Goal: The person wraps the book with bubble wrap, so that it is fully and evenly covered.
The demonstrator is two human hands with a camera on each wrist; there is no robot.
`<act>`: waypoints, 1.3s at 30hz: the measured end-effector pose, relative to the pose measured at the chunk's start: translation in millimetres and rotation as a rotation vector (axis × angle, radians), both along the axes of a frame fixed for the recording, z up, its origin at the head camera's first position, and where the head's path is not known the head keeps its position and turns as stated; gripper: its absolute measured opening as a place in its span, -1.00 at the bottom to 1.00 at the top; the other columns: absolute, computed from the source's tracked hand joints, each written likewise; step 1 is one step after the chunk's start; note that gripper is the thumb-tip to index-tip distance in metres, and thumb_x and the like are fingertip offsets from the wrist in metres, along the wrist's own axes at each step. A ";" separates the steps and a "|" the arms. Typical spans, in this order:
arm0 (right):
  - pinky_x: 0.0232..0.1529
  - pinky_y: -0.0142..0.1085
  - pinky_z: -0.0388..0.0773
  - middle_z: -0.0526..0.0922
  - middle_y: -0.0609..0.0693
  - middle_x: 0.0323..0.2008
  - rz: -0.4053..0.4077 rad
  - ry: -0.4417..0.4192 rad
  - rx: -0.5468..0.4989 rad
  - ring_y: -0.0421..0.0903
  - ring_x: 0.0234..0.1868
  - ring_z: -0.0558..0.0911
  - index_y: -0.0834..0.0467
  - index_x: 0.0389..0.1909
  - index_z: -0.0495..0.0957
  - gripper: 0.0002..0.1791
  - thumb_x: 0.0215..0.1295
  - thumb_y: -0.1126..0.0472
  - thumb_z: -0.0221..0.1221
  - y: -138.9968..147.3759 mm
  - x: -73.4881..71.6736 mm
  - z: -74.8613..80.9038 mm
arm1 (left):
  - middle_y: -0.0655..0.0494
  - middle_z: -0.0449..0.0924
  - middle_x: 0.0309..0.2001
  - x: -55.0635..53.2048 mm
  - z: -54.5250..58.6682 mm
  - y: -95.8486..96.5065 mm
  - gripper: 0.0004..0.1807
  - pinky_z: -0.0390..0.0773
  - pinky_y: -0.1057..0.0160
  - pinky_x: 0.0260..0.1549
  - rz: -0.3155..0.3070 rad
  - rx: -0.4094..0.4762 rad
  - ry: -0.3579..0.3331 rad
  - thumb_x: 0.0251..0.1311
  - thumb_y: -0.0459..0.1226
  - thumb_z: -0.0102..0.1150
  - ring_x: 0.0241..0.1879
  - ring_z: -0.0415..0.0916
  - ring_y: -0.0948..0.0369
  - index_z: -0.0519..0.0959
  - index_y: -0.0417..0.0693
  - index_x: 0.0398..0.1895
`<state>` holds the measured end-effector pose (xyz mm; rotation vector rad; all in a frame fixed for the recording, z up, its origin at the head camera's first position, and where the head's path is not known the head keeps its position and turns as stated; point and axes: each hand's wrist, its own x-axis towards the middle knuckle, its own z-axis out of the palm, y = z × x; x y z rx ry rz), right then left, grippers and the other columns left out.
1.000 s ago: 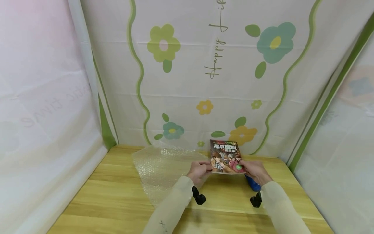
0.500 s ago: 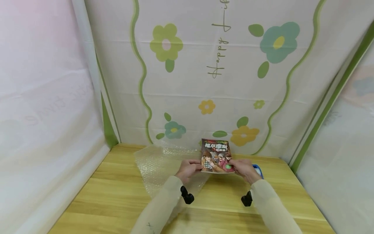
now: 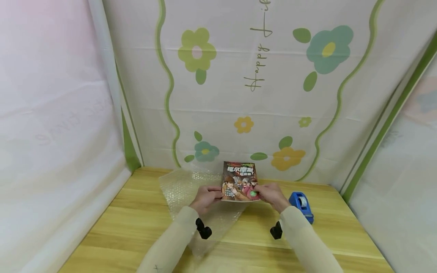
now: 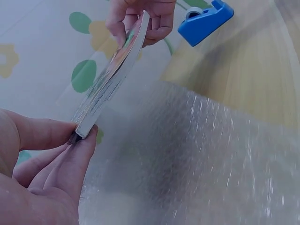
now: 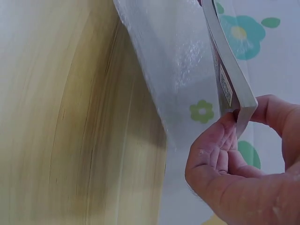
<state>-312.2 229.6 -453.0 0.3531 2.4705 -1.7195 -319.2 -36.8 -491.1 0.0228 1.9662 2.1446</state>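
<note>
Book [image 3: 240,181] shifted leftward, both hands [image 3: 205,198] [image 3: 274,195] pinching it above wooden table [image 3: 133,212], before flowered cloth [image 3: 218,94].

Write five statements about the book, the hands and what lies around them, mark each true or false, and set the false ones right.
1. The left hand and the right hand both hold the book. True.
2. The bubble wrap is on the table. True.
3. The bubble wrap is wound round the book. False: it lies spread out, and the book is unwrapped.
4. The tape dispenser is blue. True.
5. The tape dispenser is nearer the left hand than the right hand. False: it is nearer the right hand.
</note>
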 end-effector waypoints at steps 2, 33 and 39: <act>-0.49 -0.41 0.37 0.42 -0.18 -0.72 0.008 0.010 0.000 -0.28 -0.64 0.32 0.23 -0.52 0.67 -0.67 0.47 0.19 0.23 -5.8 0.9 1.3 | -0.25 0.76 0.03 0.5 0.2 -7.1 -0.63 0.71 -0.04 0.21 -0.002 0.007 -0.004 0.35 -0.47 0.32 -0.18 0.76 0.25 0.63 -0.45 0.18; -0.43 -0.36 0.55 0.63 -0.09 -0.64 0.117 0.064 -0.029 -0.28 -0.65 0.44 0.22 -0.65 0.62 -0.68 0.35 0.30 0.29 -89.2 -0.4 -21.2 | -0.27 0.73 0.05 25.6 -4.0 -91.7 -0.66 0.78 0.09 0.07 0.096 -0.068 0.004 0.38 -0.47 0.27 -0.17 0.78 0.20 0.63 -0.47 0.17; -0.36 -0.34 0.66 0.78 0.08 -0.46 0.127 0.081 -0.046 -0.25 -0.54 0.58 0.39 -0.37 0.75 -0.80 0.37 0.31 0.29 -99.0 -0.8 -30.6 | -0.30 0.71 0.05 29.9 -10.4 -100.0 -0.64 0.79 0.08 0.05 0.115 -0.095 0.003 0.37 -0.48 0.27 -0.17 0.76 0.17 0.63 -0.48 0.18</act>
